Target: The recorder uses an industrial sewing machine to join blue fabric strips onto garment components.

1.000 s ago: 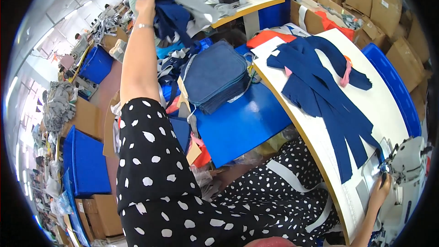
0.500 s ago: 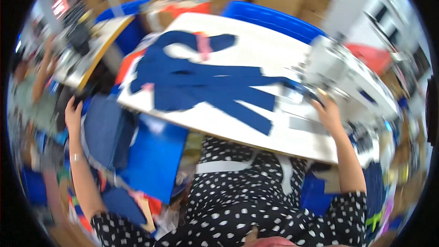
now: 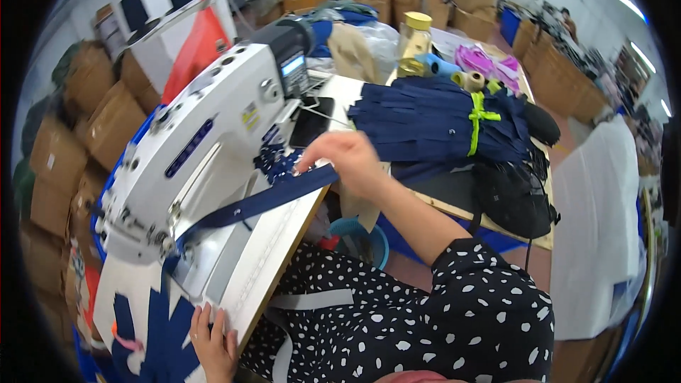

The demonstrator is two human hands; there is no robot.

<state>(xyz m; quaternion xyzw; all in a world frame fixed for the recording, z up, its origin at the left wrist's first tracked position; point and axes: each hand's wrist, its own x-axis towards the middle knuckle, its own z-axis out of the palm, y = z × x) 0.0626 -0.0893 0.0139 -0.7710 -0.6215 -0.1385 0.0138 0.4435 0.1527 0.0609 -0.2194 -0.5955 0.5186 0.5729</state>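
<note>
Curls the bare right hand [image 3: 347,162], too blurred to tell whether pinching, at the long, flat navy fabric strip [image 3: 273,201] slanting down-left to the white metal sewing machine [image 3: 234,92], resting the bare left hand [image 3: 214,344], loosely spread, lower down.

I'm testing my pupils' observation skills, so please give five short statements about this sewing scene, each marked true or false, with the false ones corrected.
1. A navy strip runs from the sewing machine toward the right hand. True.
2. The sewing machine is mostly red. False: it is mostly white.
3. A green band is tied around a bundle of navy pieces. True.
4. The left hand is near loose navy pieces. True.
5. The bundle lies under the left hand. False: it lies beyond the right hand.
</note>
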